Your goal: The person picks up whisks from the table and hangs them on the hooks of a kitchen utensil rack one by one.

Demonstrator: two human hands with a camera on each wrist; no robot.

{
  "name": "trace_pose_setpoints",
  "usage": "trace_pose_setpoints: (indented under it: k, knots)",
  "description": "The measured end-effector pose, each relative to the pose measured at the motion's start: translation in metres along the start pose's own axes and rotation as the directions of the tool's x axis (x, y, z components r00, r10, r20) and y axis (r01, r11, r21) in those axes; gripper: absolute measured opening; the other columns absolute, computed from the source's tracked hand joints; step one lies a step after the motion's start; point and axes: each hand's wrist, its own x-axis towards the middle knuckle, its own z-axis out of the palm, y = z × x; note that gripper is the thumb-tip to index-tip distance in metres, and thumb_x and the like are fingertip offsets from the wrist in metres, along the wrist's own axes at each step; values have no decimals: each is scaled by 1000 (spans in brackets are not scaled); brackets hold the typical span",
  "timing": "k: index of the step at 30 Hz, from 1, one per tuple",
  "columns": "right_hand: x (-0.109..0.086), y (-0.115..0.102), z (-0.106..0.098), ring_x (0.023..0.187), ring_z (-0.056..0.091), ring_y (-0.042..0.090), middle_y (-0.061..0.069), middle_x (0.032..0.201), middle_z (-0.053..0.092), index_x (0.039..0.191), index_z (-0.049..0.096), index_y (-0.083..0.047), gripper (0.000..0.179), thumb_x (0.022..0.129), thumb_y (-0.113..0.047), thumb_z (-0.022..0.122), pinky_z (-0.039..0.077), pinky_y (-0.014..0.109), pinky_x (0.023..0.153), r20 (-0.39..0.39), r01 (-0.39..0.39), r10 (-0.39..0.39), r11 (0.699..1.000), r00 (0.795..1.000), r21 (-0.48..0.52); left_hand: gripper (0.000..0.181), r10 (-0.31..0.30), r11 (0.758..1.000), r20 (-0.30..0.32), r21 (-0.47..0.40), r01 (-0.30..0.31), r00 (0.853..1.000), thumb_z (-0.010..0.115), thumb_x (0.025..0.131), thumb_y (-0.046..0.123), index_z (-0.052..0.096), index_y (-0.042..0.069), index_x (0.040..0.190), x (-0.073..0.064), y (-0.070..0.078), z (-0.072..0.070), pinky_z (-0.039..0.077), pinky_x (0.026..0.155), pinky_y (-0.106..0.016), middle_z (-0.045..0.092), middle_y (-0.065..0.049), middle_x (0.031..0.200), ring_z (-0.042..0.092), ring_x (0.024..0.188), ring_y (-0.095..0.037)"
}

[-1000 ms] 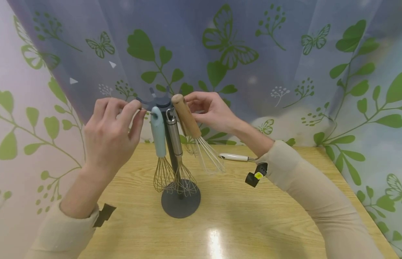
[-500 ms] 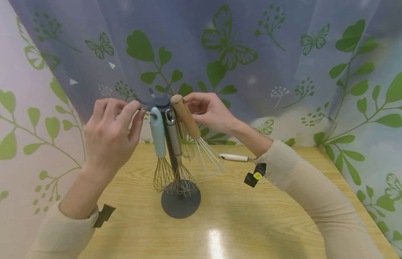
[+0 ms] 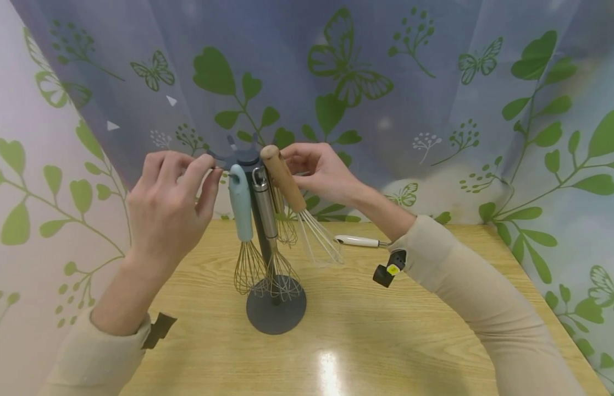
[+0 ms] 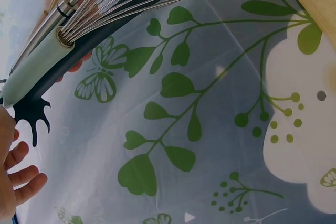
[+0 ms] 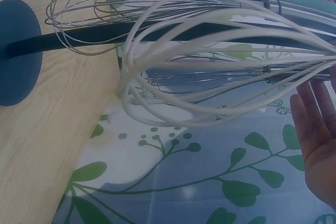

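Several whisks hang from a dark grey utensil stand (image 3: 247, 157) in the head view. My left hand (image 3: 170, 198) pinches a thin hook end of it with thumb and forefinger, right beside the holed top of a light-blue-handled whisk (image 3: 241, 206). The other left fingers stay loosely bent. To the right hangs a steel-handled whisk (image 3: 265, 203). My right hand (image 3: 321, 168) holds the wooden-handled whisk (image 3: 287, 181) near its top, the handle leaning and covering the fingertips. Its pale wires (image 5: 157, 72) fill the right wrist view, with another metal whisk (image 5: 226, 77) behind.
The stand's round base (image 3: 276, 311) rests on a wood-grain table (image 3: 386, 330). A white-handled utensil (image 3: 358, 241) lies at the back right, partly hidden by my right sleeve. A leaf-and-butterfly cloth (image 3: 366, 110) rises behind the table.
Both hands have stayed nearly still. The metal whisk behind the wooden handle has shifted slightly left and shows more clearly than a second ago.
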Motion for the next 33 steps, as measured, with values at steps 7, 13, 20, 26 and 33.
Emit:
trace_pose_setpoints:
  k: [7, 13, 20, 26, 33]
  knots:
    - [-1, 1, 0, 92, 76, 11, -10, 98, 78, 123, 65, 14, 30, 93, 10, 68, 64, 36, 90, -1, 10, -10, 1000, 1000, 1, 18, -1, 1000, 0, 1, 1, 1000, 62, 105, 22, 69, 5, 105, 0, 0, 1, 49, 57, -53, 65, -20, 91, 60, 94, -42]
    - [-2, 2, 0, 91, 76, 9, -12, 96, 78, 121, 66, 15, 28, 93, 11, 67, 64, 32, 85, -17, 1, -1, 1000, 1000, 0, 18, -1, 1000, -2, 3, 1, 1000, 62, 105, 22, 69, 5, 106, 0, -1, 1, 50, 58, -53, 66, -20, 91, 60, 94, -42]
    - [-3, 3, 1, 89, 77, 11, -11, 95, 79, 120, 66, 15, 27, 93, 11, 67, 65, 37, 89, -9, 12, -12, 1000, 1000, 12, 18, 0, 1000, 4, 7, 0, 1000, 61, 106, 22, 69, 6, 106, 0, 0, 1, 50, 57, -52, 66, -19, 91, 60, 94, -42]
    - [-3, 2, 1, 90, 77, 11, -12, 94, 79, 119, 66, 15, 26, 93, 11, 68, 64, 38, 90, -4, 15, -15, 1000, 1000, 7, 17, 0, 1000, 1, 2, 0, 1000, 62, 105, 21, 69, 5, 105, 0, 0, 0, 50, 58, -52, 66, -19, 91, 60, 94, -42]
    - [-4, 2, 0, 91, 77, 12, -9, 96, 80, 120, 68, 12, 26, 93, 10, 69, 64, 38, 91, -7, 1, -1, 1000, 1000, -4, 18, -1, 1000, 0, 7, 1, 1000, 62, 105, 22, 69, 5, 106, 0, 0, 1, 51, 58, -53, 66, -19, 91, 60, 94, -41]
